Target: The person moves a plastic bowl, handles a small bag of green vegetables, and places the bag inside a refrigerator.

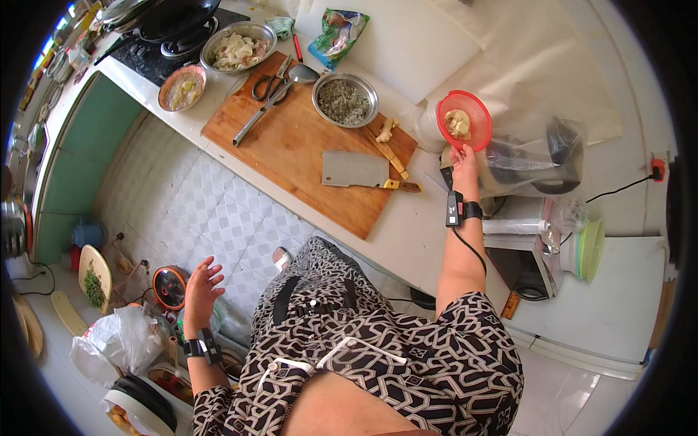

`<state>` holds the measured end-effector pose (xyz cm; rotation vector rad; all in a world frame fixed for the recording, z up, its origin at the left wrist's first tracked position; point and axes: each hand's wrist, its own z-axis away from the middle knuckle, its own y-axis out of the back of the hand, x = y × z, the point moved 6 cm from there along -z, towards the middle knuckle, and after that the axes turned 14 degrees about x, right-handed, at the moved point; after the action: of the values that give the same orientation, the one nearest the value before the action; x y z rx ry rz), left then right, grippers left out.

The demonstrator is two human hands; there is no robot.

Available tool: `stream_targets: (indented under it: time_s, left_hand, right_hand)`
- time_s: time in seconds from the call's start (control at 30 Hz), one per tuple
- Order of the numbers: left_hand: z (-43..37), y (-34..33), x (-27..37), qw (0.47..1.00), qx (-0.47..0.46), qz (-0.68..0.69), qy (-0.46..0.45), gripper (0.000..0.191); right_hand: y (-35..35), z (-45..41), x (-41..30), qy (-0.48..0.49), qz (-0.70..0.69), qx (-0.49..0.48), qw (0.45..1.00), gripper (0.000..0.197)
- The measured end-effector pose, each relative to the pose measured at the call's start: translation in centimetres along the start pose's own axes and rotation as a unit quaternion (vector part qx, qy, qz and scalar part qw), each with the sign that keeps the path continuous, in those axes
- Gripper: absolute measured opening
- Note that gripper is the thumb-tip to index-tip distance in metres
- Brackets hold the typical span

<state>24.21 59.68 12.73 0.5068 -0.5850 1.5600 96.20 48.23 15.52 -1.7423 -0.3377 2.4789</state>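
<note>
My right hand [464, 162] reaches to the right end of the counter, fingers at the near rim of a red plastic strainer basket [482, 121], gripping it. Pale pieces, perhaps peeled ginger or garlic [457, 123], lie inside. My left hand [203, 289] hangs over the floor with fingers apart and nothing in it. On the wooden cutting board [283, 163] lie a cleaver [355, 169], a knobby ginger root [387, 129], black-handled scissors [270, 87] and a metal ladle [267, 111]. A steel bowl [344, 100] of dark greyish crumbly food stands at the board's back edge.
Left of the board are a bowl of sliced food [240, 49], a pink-rimmed bowl [182, 89] and a gas stove [158, 54] with a wok [174, 22]. A coloured food packet [339, 37] lies behind. Beyond my right arm sit a plastic-covered appliance [534, 158] and a microwave [518, 267].
</note>
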Motion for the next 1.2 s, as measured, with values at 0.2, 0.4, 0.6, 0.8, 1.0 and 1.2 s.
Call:
stream_targets:
  time_s: [0.2,0.4,0.6,0.8,1.0,1.2]
  left_hand:
    - [1.5,-5.9,-3.4,1.0,-0.025,-0.005,0.017,0.042]
    - [10.0,-16.4,-6.5,0.999,-0.038,-0.03,0.021,0.045]
    - [8.8,-26.3,-6.9,0.998,-0.045,-0.051,0.004,0.045]
    - [8.5,-28.6,-8.1,0.996,-0.059,-0.062,0.012,0.045]
    - [12.1,-30.3,-11.9,0.997,-0.036,-0.066,-0.006,0.045]
    - [12.8,-32.8,-13.6,0.996,-0.024,-0.079,-0.011,0.044]
  right_hand:
    - [5.9,-4.2,-2.4,0.018,-0.028,0.041,0.999,0.021]
    - [12.5,-9.4,-12.2,0.047,-0.029,0.045,0.997,0.023]
    - [10.5,-9.9,-16.4,-0.021,-0.008,-0.013,1.0,0.018]
    - [9.1,-6.6,-17.4,-0.065,0.015,-0.079,0.995,0.017]
    - [12.4,-5.5,-21.9,-0.062,0.01,-0.129,0.99,0.016]
    - [18.3,-10.2,-26.7,-0.044,-0.049,-0.076,0.995,0.016]
